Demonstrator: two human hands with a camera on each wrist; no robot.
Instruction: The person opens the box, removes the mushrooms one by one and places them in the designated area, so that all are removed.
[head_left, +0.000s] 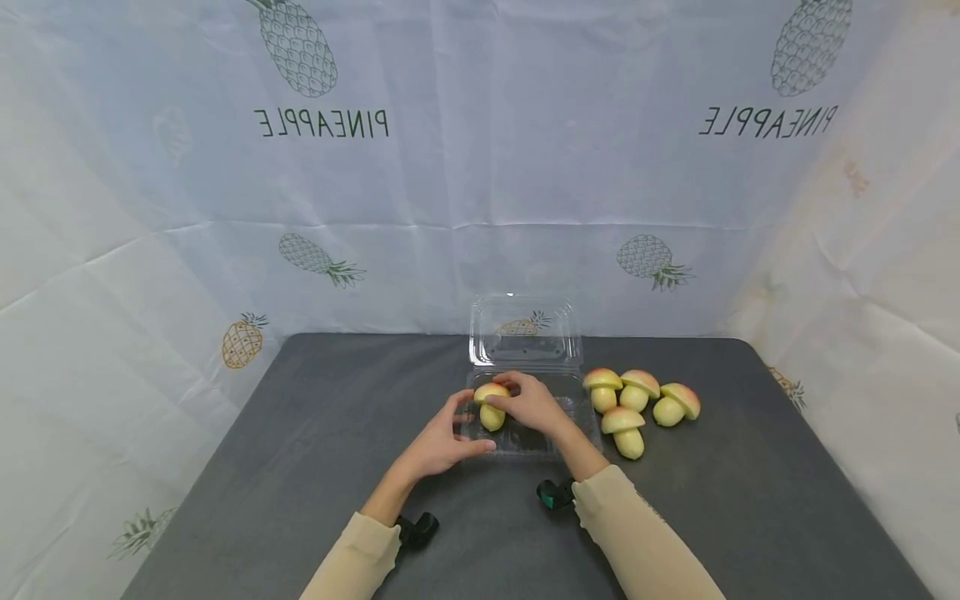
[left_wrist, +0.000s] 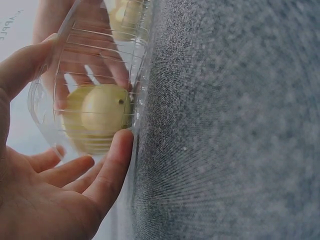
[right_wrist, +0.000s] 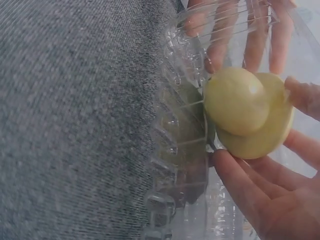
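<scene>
A hinged clear plastic container (head_left: 585, 421) stands open on the table, with its lid (head_left: 525, 333) raised at the back. My right hand (head_left: 534, 404) holds a yellow mushroom (head_left: 492, 417) with a reddish cap inside the left part of the base. In the right wrist view, the thumb and fingers grip that mushroom (right_wrist: 237, 100) around its cap. My left hand (head_left: 435, 446) spans the container's front left corner, thumb at the front and fingers along the left side. Through the clear wall, the left wrist view shows the mushroom's stem end (left_wrist: 102, 107).
Several similar mushrooms (head_left: 622, 421) lie in a group just right of the container. The dark grey table (head_left: 337, 400) ends at a white cloth (head_left: 420, 275) printed with pineapples. Black wrist cameras (head_left: 420, 530) sit below both hands.
</scene>
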